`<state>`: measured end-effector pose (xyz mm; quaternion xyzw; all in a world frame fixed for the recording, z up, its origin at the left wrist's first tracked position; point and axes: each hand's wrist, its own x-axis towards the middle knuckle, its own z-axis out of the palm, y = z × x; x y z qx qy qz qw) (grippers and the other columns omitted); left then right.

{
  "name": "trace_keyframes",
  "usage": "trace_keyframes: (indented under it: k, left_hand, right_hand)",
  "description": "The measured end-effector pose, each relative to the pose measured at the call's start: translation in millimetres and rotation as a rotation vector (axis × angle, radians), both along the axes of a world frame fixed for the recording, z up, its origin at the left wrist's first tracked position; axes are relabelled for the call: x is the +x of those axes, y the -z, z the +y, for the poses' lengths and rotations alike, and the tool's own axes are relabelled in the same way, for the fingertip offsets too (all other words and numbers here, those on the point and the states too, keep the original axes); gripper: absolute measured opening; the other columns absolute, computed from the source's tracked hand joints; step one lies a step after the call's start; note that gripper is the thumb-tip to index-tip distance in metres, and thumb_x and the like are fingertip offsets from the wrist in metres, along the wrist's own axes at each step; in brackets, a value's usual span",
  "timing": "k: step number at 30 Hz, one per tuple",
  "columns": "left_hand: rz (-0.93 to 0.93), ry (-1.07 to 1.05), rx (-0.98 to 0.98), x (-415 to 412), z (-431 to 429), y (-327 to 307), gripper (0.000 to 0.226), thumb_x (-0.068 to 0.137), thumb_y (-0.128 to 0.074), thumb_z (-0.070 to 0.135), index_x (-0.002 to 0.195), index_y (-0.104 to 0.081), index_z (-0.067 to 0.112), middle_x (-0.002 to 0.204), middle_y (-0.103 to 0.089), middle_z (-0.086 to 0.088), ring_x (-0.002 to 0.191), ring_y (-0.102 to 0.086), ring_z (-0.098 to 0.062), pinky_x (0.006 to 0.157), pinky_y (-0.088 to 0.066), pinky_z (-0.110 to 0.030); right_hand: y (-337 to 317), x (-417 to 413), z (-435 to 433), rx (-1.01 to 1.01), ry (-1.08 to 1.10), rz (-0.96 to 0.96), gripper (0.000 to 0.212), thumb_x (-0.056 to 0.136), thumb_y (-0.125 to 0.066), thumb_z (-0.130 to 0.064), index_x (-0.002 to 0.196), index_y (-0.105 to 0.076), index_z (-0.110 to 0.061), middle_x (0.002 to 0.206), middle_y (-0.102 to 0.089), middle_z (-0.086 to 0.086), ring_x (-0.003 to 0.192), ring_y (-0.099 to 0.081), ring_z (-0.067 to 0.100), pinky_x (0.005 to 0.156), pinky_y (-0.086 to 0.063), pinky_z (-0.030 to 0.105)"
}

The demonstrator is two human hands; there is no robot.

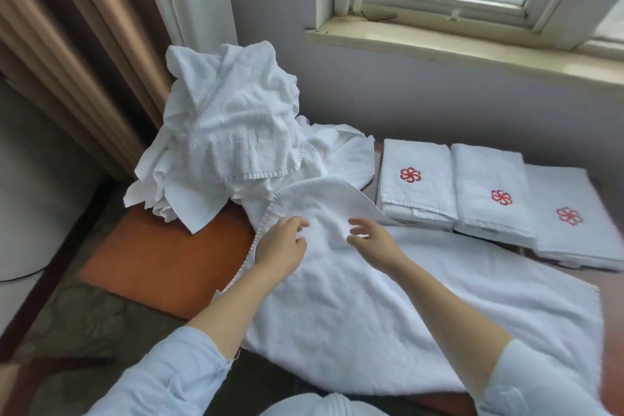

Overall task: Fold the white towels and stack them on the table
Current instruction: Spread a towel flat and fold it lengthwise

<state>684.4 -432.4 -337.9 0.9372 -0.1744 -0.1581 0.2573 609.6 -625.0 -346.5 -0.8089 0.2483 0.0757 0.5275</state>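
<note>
A white towel (371, 314) lies spread on the worktop (162, 263), far corner turned over. The left hand (282, 246) and right hand (371, 240) lie over it, fingers loosely spread, gripping nothing. Crumpled towel pile (229, 132) behind; three folded towels (489, 192) with red emblems side by side at right

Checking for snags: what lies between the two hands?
Only bare cloth of the spread towel lies between the left hand and the right hand, seen in the head view.
</note>
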Motion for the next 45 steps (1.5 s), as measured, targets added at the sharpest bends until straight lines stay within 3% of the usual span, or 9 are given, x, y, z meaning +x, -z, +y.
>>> trace_keyframes:
  k: [12,18,24,28,32,34,37,40,45]
  left_hand:
    - [0.165,0.537,0.013,-96,-113,40,0.028,0.094,-0.051,0.026,0.118,-0.058,0.036,0.118,-0.054,0.017,0.105,-0.055,-0.004,0.086,-0.046,-0.026]
    - [0.266,0.769,0.052,-154,-158,48,0.016,0.089,-0.06,0.036,0.104,-0.06,0.042,0.11,-0.057,0.02,0.101,-0.057,-0.001,0.086,-0.047,-0.023]
    - [0.228,0.951,0.207,-198,-181,57,0.057,0.075,-0.073,0.049,0.126,-0.053,0.035,0.122,-0.049,0.012,0.112,-0.049,-0.008,0.091,-0.044,-0.027]
    - [0.076,0.975,0.327,-211,-182,65,0.062,0.071,-0.076,0.045,0.124,-0.048,0.03,0.121,-0.042,0.009,0.112,-0.042,-0.014,0.087,-0.042,-0.028]
    - [-0.088,0.969,0.372,-220,-184,73,0.036,0.082,-0.063,0.022,0.116,-0.051,0.024,0.12,-0.045,0.004,0.112,-0.044,-0.019,0.078,-0.039,-0.027]
    - [-0.086,0.912,0.36,-222,-188,74,0.025,0.085,-0.056,0.02,0.109,-0.057,0.025,0.115,-0.05,0.004,0.11,-0.047,-0.019,0.075,-0.039,-0.027]
    - [0.023,0.779,0.327,-218,-197,67,0.009,0.085,-0.056,0.03,0.093,-0.06,0.03,0.101,-0.059,0.009,0.098,-0.055,-0.015,0.072,-0.043,-0.028]
    - [0.167,0.655,0.291,-209,-208,57,0.004,0.083,-0.056,0.032,0.08,-0.052,0.031,0.09,-0.06,0.012,0.082,-0.057,-0.011,0.063,-0.04,-0.026]
    - [0.271,0.541,0.305,-202,-234,43,0.022,0.094,-0.039,0.021,0.096,-0.059,0.012,0.104,-0.065,-0.005,0.081,-0.053,-0.018,0.07,-0.039,-0.031]
  right_hand:
    - [30,-162,-65,-0.135,0.346,0.127,0.034,0.09,-0.059,-0.019,0.123,-0.059,-0.025,0.116,-0.06,-0.007,0.104,-0.059,0.01,0.082,-0.047,0.026]
    - [32,-244,-83,-0.257,0.457,0.211,0.018,0.081,-0.062,-0.02,0.093,-0.056,-0.03,0.093,-0.057,-0.01,0.082,-0.056,0.005,0.07,-0.048,0.026]
    - [41,-296,-90,-0.198,0.323,0.359,0.034,0.076,-0.067,-0.035,0.106,-0.053,-0.032,0.107,-0.05,-0.013,0.103,-0.053,0.01,0.082,-0.051,0.031]
    - [46,-309,-85,-0.324,0.2,0.303,0.058,0.073,-0.065,-0.06,0.117,-0.046,-0.028,0.114,-0.047,-0.01,0.105,-0.046,0.011,0.075,-0.045,0.029]
    - [54,-316,-90,-0.555,-0.135,0.337,0.041,0.078,-0.073,-0.031,0.111,-0.05,-0.023,0.127,-0.04,-0.002,0.119,-0.038,0.021,0.081,-0.045,0.029]
    - [55,-314,-95,-0.585,-0.145,0.307,0.021,0.083,-0.066,-0.023,0.102,-0.058,-0.02,0.124,-0.045,0.0,0.118,-0.039,0.023,0.083,-0.043,0.029]
    - [53,-308,-112,-0.433,0.018,0.25,0.014,0.082,-0.057,-0.021,0.094,-0.062,-0.02,0.106,-0.059,-0.004,0.104,-0.053,0.02,0.076,-0.047,0.031]
    - [41,-306,-139,-0.085,0.247,0.174,0.01,0.08,-0.059,-0.018,0.088,-0.06,-0.022,0.087,-0.062,-0.012,0.084,-0.058,0.013,0.067,-0.044,0.025]
    - [15,-309,-187,0.167,0.509,-0.047,0.015,0.073,-0.05,-0.017,0.06,-0.047,-0.024,0.057,-0.044,-0.016,0.053,-0.039,0.001,0.058,-0.029,0.025]
